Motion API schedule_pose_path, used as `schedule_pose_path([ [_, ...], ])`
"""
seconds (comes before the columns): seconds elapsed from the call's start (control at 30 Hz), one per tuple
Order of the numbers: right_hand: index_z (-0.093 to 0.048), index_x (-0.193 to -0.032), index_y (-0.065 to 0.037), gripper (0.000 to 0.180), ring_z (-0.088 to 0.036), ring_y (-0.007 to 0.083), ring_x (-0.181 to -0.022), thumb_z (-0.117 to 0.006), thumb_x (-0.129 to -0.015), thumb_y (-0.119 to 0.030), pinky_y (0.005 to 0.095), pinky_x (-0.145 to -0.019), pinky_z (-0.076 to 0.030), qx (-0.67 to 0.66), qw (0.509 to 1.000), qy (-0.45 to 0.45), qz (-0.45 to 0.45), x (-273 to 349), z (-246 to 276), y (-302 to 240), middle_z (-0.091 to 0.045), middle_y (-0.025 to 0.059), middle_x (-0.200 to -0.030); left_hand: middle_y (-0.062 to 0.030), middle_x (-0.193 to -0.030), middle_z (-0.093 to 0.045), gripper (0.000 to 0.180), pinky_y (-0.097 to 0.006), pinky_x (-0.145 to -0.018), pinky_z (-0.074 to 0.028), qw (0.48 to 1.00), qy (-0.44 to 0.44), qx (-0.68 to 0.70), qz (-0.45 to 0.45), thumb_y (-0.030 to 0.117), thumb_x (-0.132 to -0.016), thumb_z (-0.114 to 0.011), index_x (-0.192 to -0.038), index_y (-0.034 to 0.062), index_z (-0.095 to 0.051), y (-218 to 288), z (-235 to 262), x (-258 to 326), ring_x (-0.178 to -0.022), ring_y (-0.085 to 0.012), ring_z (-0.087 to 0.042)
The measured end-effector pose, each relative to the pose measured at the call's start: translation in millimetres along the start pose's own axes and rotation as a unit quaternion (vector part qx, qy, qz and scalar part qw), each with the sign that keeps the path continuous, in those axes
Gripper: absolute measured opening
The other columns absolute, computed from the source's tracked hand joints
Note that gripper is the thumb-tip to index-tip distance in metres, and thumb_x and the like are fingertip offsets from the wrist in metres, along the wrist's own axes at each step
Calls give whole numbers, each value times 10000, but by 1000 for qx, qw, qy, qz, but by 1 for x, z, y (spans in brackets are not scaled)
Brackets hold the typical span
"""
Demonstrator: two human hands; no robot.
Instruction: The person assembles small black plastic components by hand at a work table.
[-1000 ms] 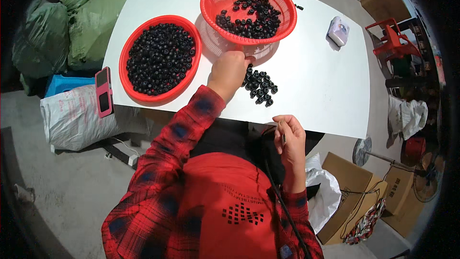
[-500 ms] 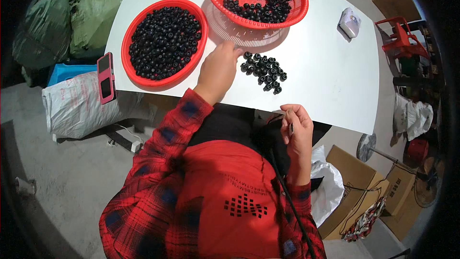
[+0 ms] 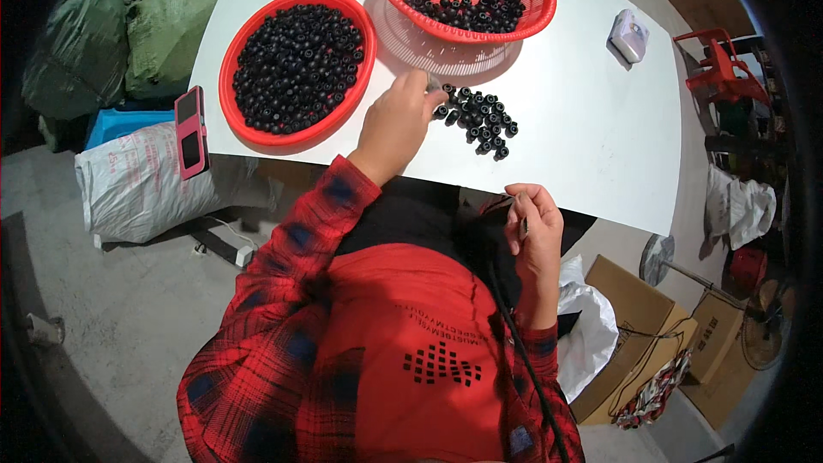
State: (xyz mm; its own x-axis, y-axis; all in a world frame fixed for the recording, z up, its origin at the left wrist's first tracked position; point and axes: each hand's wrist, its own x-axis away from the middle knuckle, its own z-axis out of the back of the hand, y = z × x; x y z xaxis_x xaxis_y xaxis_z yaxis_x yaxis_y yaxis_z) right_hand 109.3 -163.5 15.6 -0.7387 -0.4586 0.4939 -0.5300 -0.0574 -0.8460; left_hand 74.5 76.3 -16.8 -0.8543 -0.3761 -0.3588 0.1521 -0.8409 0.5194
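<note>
A small loose pile of black round plastic pieces with holes (image 3: 485, 125) lies on the white table (image 3: 591, 133). My left hand (image 3: 396, 127) reaches over the table to the pile's left edge. Its thumb and forefinger come together beside the nearest pieces; whether a piece is between them is hidden. My right hand (image 3: 535, 221) is just off the table's near edge, fingers curled closed. A small dark thing shows between its fingers, too small to name. Left of the pile stands a red bowl (image 3: 370, 51) full of the same black pieces.
A red slotted basket (image 3: 549, 9), partly filled with black pieces, stands at the far side. A pink phone case (image 3: 191, 133) lies on the left edge, a pale small box (image 3: 629, 37) at the right. Floor things include a white sack (image 3: 146, 184) and cardboard (image 3: 630, 326).
My left hand has moved slightly right and its fingers now touch the pile's left edge. My right hand stays almost where it was. The whole view has shifted a little.
</note>
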Motion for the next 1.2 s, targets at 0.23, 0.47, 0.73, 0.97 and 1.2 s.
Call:
schedule_pose_path([
  [0.23,-571,-987,6,171,-354,45,-386,-492,-942,-139,179,-340,-272,9,1000,-5,-9,-1,-3,-5,-479,-10,-589,-121,-852,-578,274,-425,-625,-471,997,-48,46,34,233,-809,-661,-940,39,-518,14,9,15,-768,-329,-596],
  [0.47,-568,-989,9,173,-351,45,-387,-492,-943,-139,179,-341,-269,1,1000,-12,-12,-1,-2,-1,-466,-11,-576,-94,-827,-562,265,-382,-615,-480,998,-60,0,-3,217,-791,-675,-951,64,-531,13,12,16,-756,-287,-599],
  [0.73,-569,-984,10,171,-347,43,-386,-492,-946,-138,180,-339,-266,10,1000,-6,-9,-1,-5,-1,-454,-19,-572,-88,-806,-543,240,-378,-607,-485,999,-38,-10,-35,213,-807,-658,-916,52,-518,8,4,24,-736,-275,-592],
  [0.97,-575,-983,5,174,-345,37,-389,-497,-945,-147,177,-339,-266,4,1000,1,-3,3,-7,-3,-457,-20,-571,-125,-802,-538,198,-372,-593,-479,996,-3,-76,-38,203,-869,-594,-884,29,-503,3,0,34,-731,-287,-581],
  [1.2,-574,-985,1,176,-355,33,-393,-499,-943,-153,173,-339,-261,3,1000,-4,0,5,-1,3,-478,-14,-584,-3,-712,-491,247,-207,-460,-343,743,-208,550,319,289,-960,-512,-896,50,-507,29,32,52,-526,-63,-428],
])
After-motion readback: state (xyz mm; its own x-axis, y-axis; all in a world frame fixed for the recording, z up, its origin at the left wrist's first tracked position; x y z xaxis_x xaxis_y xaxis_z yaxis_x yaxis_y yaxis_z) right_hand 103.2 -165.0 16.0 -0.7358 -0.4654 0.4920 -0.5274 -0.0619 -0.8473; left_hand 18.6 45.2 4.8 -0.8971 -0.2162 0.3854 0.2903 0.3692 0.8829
